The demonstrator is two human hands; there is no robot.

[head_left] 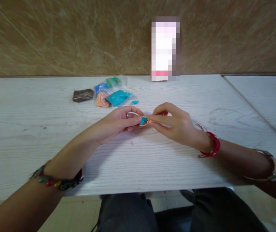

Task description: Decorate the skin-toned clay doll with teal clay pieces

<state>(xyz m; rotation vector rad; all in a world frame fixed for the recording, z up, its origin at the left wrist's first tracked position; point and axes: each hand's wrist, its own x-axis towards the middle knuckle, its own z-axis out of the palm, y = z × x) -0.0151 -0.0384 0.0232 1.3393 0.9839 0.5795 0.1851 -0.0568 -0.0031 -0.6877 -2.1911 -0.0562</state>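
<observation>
While left hand point(112, 124) is pinching blue-and-peach clay point(143, 121) short of table's far edge point(31, 78), right hand point(182, 126) is gripping peach end point(149, 121); light pressure should be sparing shape.

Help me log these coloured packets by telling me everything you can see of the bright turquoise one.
The turquoise packet is a small, plump pouch of clear, shiny film, filled with smooth-looking turquoise material, perhaps modelling clay. It lies slanted on the pale wood-grain table, tapering rightward. Its left end seems to overlap the peach packet; a small turquoise scrap lies by its right end. Neither the left hand nor the right hand touches it. I cannot tell whether it is sealed.
</observation>
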